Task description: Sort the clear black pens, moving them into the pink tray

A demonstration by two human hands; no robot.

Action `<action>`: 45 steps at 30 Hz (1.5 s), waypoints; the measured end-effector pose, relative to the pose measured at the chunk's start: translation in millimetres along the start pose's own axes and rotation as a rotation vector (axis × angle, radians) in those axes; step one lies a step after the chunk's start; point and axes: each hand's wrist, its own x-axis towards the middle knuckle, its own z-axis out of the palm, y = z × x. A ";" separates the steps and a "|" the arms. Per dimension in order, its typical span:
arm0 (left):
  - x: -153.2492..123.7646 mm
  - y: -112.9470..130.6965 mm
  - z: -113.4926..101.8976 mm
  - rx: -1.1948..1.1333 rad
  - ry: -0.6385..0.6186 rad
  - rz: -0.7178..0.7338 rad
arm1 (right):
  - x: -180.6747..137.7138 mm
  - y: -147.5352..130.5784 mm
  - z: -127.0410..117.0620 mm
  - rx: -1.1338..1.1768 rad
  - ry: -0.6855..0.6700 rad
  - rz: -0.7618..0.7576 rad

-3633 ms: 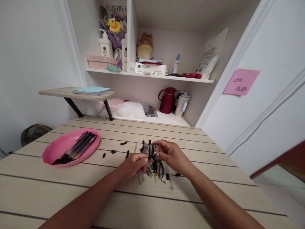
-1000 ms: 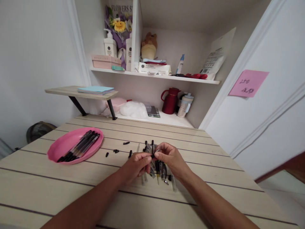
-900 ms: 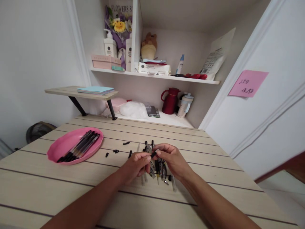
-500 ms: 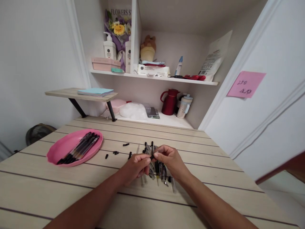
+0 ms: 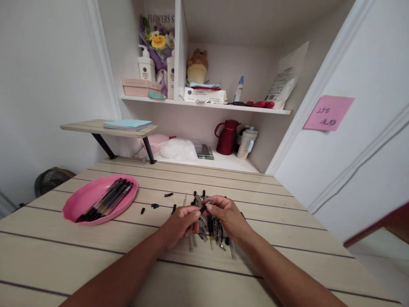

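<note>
Tabletop stretching wide to its right edge, left hand, right hand, both pinching black piece

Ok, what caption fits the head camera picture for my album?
Left hand and right hand pinch a small black piece over pen parts, near a pink tray of pens.

Tilted black piece, perhaps silver-tipped
</note>
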 end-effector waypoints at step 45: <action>1.4 -6.5 -5.2 -0.321 -0.011 -0.098 | 13.9 -29.8 -63.9 -0.710 0.045 0.069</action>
